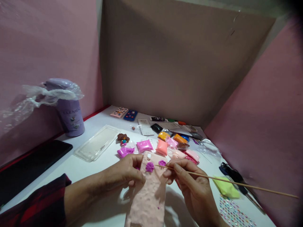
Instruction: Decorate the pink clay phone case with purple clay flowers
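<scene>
2 purple flowers sat near the upper end of a lumpy, pale-pink phone case, which was held over the white table. The left hand pinched the case's left edge, thumb on the front and the other fingers partly hidden. The right hand was closed on a thin wooden stick, whose tip lay between the flowers, just beside the left flower. Beyond the case lay coloured packets; a lilac tumbler stood farther left.
</scene>
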The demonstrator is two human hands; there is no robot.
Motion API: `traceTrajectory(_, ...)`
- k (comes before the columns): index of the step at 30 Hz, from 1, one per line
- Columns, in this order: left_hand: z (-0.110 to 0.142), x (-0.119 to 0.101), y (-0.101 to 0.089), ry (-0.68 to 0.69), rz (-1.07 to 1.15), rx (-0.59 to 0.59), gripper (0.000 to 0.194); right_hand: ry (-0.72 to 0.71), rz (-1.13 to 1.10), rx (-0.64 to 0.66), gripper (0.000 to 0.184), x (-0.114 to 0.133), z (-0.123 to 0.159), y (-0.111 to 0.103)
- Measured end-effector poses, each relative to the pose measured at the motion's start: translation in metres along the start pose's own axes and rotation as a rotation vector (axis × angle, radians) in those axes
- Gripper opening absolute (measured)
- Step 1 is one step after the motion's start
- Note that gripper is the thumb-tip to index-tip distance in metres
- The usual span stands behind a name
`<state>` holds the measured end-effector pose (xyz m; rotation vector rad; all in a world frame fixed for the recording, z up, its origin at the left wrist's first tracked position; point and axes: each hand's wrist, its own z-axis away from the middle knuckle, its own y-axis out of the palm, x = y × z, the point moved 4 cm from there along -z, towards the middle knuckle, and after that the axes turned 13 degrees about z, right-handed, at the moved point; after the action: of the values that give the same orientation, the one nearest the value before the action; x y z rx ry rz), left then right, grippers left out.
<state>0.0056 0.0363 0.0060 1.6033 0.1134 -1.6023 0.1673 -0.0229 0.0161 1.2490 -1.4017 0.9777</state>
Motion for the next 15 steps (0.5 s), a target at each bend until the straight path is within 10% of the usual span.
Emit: traceTrajectory(15,0.0009,-0.0021,0.0013,-0.001,-0.045,-0.011,0.051,-0.003,0.015,0.012,0.012,0.0008,0.0008,0.001)
